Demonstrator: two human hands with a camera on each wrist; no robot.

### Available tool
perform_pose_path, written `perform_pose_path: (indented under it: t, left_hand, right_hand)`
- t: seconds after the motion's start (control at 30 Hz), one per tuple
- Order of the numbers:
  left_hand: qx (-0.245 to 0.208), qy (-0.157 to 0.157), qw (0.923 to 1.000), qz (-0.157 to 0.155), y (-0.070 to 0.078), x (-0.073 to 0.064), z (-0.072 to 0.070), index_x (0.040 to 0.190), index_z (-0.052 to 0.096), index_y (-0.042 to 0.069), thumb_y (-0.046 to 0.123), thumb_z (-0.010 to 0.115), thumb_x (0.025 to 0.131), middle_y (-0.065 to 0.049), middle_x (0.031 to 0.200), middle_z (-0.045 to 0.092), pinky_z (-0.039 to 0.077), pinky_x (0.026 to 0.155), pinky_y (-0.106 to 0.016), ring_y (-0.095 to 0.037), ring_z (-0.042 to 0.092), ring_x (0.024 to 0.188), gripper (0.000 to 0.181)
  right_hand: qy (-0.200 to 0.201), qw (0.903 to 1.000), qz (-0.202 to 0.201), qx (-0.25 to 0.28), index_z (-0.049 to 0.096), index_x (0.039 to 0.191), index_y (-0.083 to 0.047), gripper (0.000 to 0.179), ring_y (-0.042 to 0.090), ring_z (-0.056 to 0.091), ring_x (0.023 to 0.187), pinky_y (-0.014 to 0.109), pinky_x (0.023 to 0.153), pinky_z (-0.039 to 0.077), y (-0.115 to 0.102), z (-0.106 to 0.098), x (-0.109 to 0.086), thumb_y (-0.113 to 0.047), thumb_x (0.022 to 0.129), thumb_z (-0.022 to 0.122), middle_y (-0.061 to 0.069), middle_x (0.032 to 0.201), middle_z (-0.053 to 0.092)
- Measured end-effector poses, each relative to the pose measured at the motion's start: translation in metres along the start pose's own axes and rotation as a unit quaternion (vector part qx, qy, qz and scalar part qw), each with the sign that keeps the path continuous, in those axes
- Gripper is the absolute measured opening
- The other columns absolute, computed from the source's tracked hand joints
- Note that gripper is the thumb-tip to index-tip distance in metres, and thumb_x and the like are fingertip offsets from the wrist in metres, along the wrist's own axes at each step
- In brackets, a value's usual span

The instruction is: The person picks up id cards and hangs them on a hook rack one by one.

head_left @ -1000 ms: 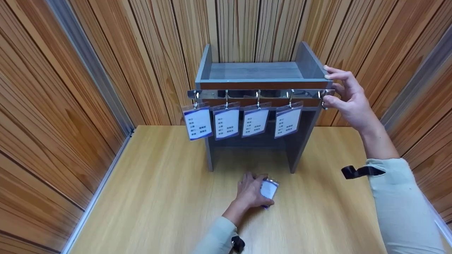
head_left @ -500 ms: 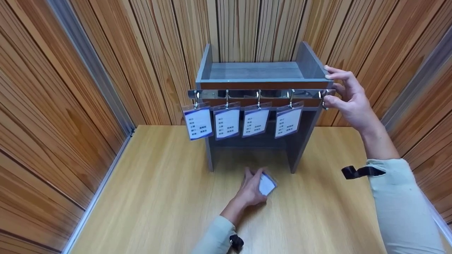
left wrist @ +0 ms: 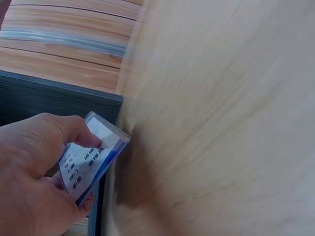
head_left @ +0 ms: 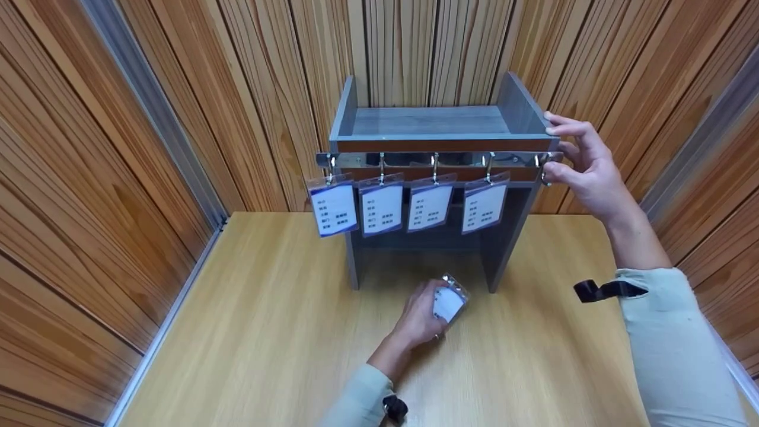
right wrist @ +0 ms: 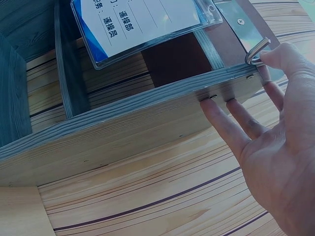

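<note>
Between the thumb and fingers of my left hand [head_left: 415,317] is a clear-sleeved ID badge [head_left: 449,303], tilted just over the table; its printed side shows in the left wrist view. A small grey shelf [head_left: 427,121] stands behind it, with a metal hook rail [head_left: 409,159] across its front. Several ID badges [head_left: 381,207] hang from the rail's hooks. My right hand [head_left: 587,169] grips the shelf's upper right corner. In the right wrist view its thumb touches the bare end hook [right wrist: 258,51] while fingers press the outer side panel [right wrist: 162,115].
The wooden table [head_left: 255,332] extends around the shelf. Wood-plank walls [head_left: 267,89] close in the back and both sides. A black strap [head_left: 611,289] juts from the right sleeve.
My left hand has moved slightly forward and turned the badge, lifting it so its clip end points toward the shelf. My right hand stays on the shelf corner.
</note>
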State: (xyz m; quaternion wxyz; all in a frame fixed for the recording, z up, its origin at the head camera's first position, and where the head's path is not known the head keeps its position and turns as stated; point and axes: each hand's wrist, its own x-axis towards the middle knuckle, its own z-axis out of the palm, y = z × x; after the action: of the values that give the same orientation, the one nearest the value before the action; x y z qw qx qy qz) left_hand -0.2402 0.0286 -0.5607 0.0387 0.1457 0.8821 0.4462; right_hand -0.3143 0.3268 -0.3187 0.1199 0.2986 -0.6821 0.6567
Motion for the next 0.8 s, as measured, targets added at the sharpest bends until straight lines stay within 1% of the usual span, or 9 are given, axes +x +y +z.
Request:
perform_pose_path:
  t: [0.1, 0.23, 0.33, 0.4, 0.47, 0.57, 0.67, 0.8]
  left_hand:
    - [-0.003, 0.004, 0.9999, 0.015, 0.004, 0.001, -0.002, 0.15, 0.058, 0.017, -0.007, 0.088, 0.085, -0.016, 0.142, 0.064, 0.062, 0.105, -0.046, -0.029, 0.064, 0.123, 0.076]
    - [-0.02, 0.01, 0.9988, 0.044, 0.013, 0.004, -0.006, 0.149, 0.059, 0.016, -0.009, 0.085, 0.087, -0.016, 0.14, 0.066, 0.063, 0.106, -0.045, -0.028, 0.065, 0.123, 0.072]
    - [-0.037, 0.006, 0.9978, 0.054, 0.021, 0.005, -0.009, 0.15, 0.059, 0.018, -0.008, 0.083, 0.091, -0.014, 0.143, 0.067, 0.061, 0.112, -0.046, -0.028, 0.066, 0.127, 0.068]
    - [-0.047, 0.003, 0.9971, 0.06, 0.026, 0.005, -0.011, 0.15, 0.059, 0.02, -0.006, 0.081, 0.094, -0.012, 0.145, 0.066, 0.061, 0.113, -0.046, -0.027, 0.066, 0.128, 0.065]
    - [-0.051, 0.0, 0.9967, 0.063, 0.03, 0.004, -0.012, 0.151, 0.058, 0.022, -0.005, 0.078, 0.097, -0.01, 0.146, 0.066, 0.059, 0.113, -0.041, -0.024, 0.065, 0.128, 0.063]
    - [-0.052, 0.011, 0.9943, 0.092, 0.035, 0.004, -0.013, 0.149, 0.06, 0.019, -0.006, 0.074, 0.099, -0.011, 0.145, 0.068, 0.057, 0.11, -0.036, -0.023, 0.065, 0.125, 0.058]
    - [-0.055, 0.02, 0.9917, 0.114, 0.04, 0.004, -0.013, 0.148, 0.062, 0.018, -0.008, 0.069, 0.1, -0.012, 0.146, 0.069, 0.056, 0.111, -0.034, -0.023, 0.066, 0.126, 0.055]
    - [-0.068, 0.018, 0.991, 0.114, 0.05, 0.006, -0.015, 0.149, 0.061, 0.022, -0.01, 0.066, 0.102, -0.009, 0.149, 0.068, 0.056, 0.112, -0.031, -0.018, 0.065, 0.128, 0.057]
  right_hand:
    - [-0.002, 1.0, 0.003, -0.002, 0.055, 0.152, -0.002, 0.048, 0.023, 0.063, 0.138, 0.024, 0.093, 0.067, 0.0, -0.001, 0.0, 0.014, 0.106, 0.058, 0.003, 0.176, 0.042]
    - [-0.013, 0.9999, 0.003, -0.004, 0.055, 0.152, -0.001, 0.045, 0.022, 0.063, 0.139, 0.025, 0.092, 0.067, -0.001, -0.003, 0.001, 0.011, 0.108, 0.057, 0.003, 0.176, 0.042]
    - [-0.019, 0.9998, 0.003, -0.004, 0.055, 0.151, 0.0, 0.041, 0.021, 0.063, 0.142, 0.026, 0.091, 0.068, -0.002, -0.005, 0.001, 0.007, 0.11, 0.055, 0.003, 0.176, 0.044]
    - [-0.023, 0.9997, 0.002, -0.001, 0.055, 0.15, 0.0, 0.039, 0.02, 0.063, 0.144, 0.027, 0.091, 0.068, -0.003, -0.007, 0.002, 0.005, 0.111, 0.054, 0.003, 0.176, 0.044]
    - [-0.025, 0.9997, 0.0, 0.002, 0.055, 0.149, 0.001, 0.037, 0.02, 0.063, 0.145, 0.027, 0.09, 0.069, -0.003, -0.007, 0.002, 0.004, 0.112, 0.053, 0.003, 0.175, 0.045]
    - [-0.029, 0.9995, -0.003, 0.006, 0.055, 0.148, 0.001, 0.036, 0.02, 0.064, 0.145, 0.028, 0.089, 0.069, -0.003, -0.008, 0.003, 0.005, 0.112, 0.053, 0.003, 0.175, 0.045]
    - [-0.029, 0.9995, -0.002, 0.006, 0.056, 0.148, 0.001, 0.036, 0.02, 0.064, 0.144, 0.027, 0.088, 0.069, -0.004, -0.008, 0.003, 0.005, 0.112, 0.053, 0.003, 0.174, 0.046]
    - [-0.024, 0.9997, 0.0, 0.004, 0.056, 0.148, 0.001, 0.036, 0.019, 0.064, 0.144, 0.027, 0.088, 0.069, -0.004, -0.008, 0.003, 0.004, 0.112, 0.054, 0.003, 0.174, 0.046]
